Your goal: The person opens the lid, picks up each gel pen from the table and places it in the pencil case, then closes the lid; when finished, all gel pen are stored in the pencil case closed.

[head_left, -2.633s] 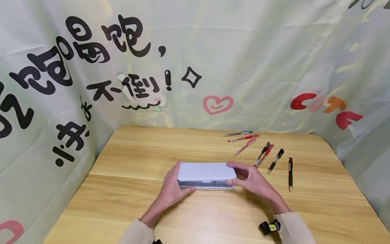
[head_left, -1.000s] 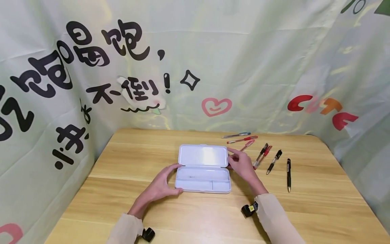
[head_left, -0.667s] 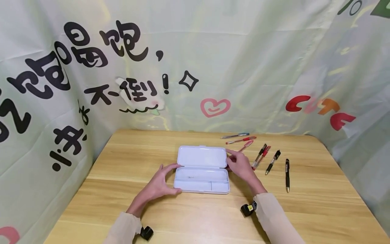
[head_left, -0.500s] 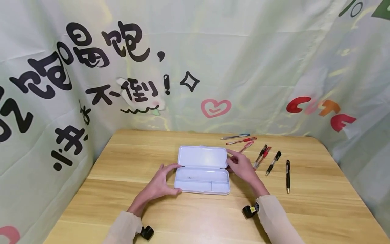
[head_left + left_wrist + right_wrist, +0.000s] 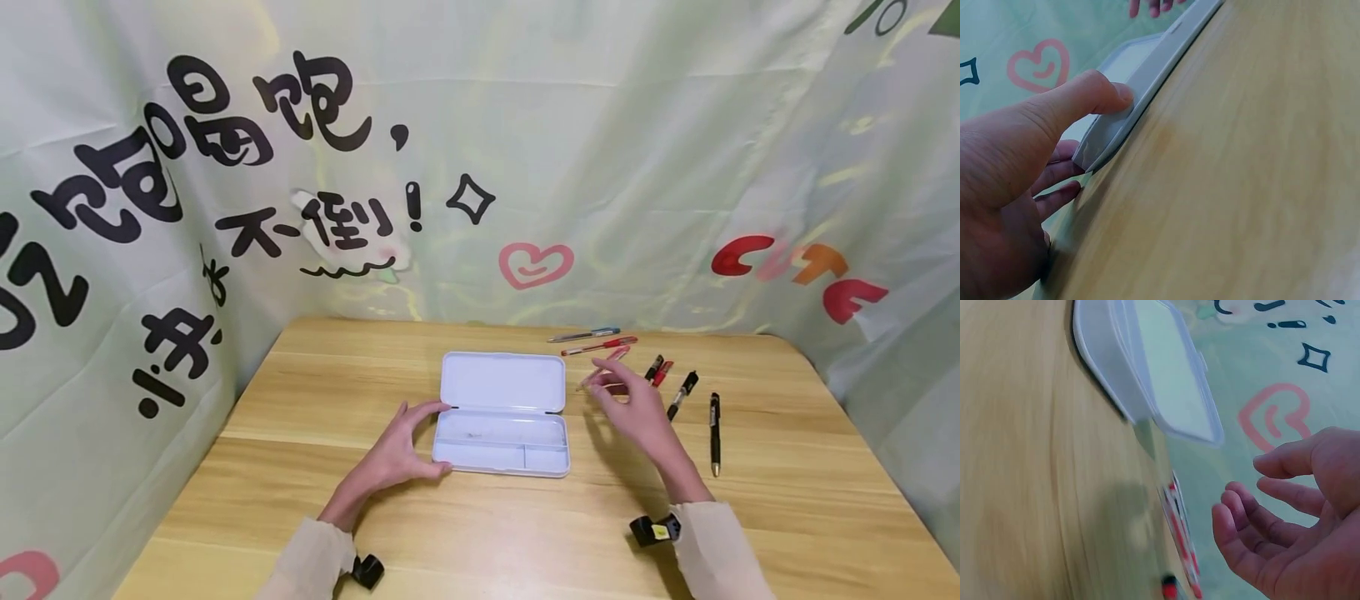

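Observation:
A white pencil case [image 5: 502, 383] lies on the wooden table with its lid folded back, showing a long compartment and two shorter ones. My left hand [image 5: 393, 450] grips its left end; in the left wrist view the thumb [image 5: 1100, 97] presses the front wall and the other fingers reach behind. To the right of the case, my right hand [image 5: 637, 412] hovers with loosely bent fingers, holding nothing. Its fingertips overlap a pink pen [image 5: 619, 353] in the head view. In the right wrist view, a gap shows between the right hand [image 5: 1291, 519] and the pens [image 5: 1182, 540].
A blue pen [image 5: 583, 335] and a red pen [image 5: 600, 346] lie at the back. Partly behind the right hand are a black-capped pen [image 5: 655, 368] and a red-capped pen [image 5: 663, 374]. Two black pens [image 5: 684, 393] lie farther right. A printed curtain [image 5: 637, 167] rises behind the table.
The case's lid has swung from nearly closed to fully folded back. My right hand has since left the lid and moved right, over the pens. The left hand keeps its hold.

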A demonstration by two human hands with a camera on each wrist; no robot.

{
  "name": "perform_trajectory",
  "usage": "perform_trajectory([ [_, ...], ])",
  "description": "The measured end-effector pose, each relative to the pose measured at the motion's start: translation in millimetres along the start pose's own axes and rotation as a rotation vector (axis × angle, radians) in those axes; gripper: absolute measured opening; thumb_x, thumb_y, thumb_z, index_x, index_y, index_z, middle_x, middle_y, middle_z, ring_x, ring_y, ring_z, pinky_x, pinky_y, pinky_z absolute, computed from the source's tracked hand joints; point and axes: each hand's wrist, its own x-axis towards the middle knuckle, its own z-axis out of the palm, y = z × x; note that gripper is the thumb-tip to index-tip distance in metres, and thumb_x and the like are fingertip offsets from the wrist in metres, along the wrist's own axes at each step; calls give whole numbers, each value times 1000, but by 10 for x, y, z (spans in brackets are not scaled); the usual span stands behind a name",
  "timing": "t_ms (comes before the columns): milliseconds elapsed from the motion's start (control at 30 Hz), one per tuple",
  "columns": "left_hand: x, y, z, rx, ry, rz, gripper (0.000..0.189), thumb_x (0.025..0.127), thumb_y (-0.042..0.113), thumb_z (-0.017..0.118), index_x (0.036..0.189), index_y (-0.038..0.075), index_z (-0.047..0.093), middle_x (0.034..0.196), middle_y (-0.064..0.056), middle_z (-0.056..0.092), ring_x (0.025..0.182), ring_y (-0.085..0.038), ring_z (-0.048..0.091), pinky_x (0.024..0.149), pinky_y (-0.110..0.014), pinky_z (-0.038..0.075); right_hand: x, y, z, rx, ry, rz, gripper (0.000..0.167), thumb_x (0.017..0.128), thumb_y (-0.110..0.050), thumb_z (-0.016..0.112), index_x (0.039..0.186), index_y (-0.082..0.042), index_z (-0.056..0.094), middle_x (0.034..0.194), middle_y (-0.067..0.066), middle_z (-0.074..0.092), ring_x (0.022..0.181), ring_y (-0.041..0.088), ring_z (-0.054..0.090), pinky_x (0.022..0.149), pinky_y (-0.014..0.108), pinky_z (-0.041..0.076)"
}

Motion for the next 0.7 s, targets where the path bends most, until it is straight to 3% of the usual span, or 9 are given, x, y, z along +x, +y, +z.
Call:
perform_trajectory([
  [133,0,-1,4,-3,8,8,89,67,27,92,146,12,54,149,-10,55,141,-32,46,123,-62,4,-88,64,-184,-20,51,9,44,103,-13,60,146,-4,54,115,19,68,105,39,66,80,40,59],
  [267,10,9,14,4,6,10,89,68,26,92,147,11,53,150,-10,53,141,-32,45,123,-61,5,-196,173,-391,-65,113,30,46,102,-14,63,145,-3,53,114,19,67,103,38,65,67,25,54],
  [400,19,17,16,22,6,-4,88,69,26,90,147,11,53,150,-11,53,141,-33,45,123,-61,6,-274,325,-590,-114,195,95,47,101,-19,65,145,-4,54,114,18,66,103,36,63,67,18,48],
  [533,55,3,-2,40,13,-35,87,71,29,89,148,16,52,150,-9,53,137,-36,45,117,-64,25,-326,511,-778,-150,275,173,48,100,-19,65,143,-1,55,113,20,64,99,29,60,65,12,43],
  [600,75,-12,-11,41,18,-50,86,71,31,89,149,19,52,149,-7,53,134,-35,46,111,-63,34,-349,613,-851,-175,299,204,49,100,-19,66,142,1,54,112,22,64,93,18,58,63,10,41],
  [700,86,-33,-19,47,18,-70,86,71,31,89,148,22,53,148,-6,53,131,-32,47,107,-61,39,-377,753,-929,-215,298,248,51,99,-19,68,142,5,52,110,25,64,84,4,53,60,10,42],
])
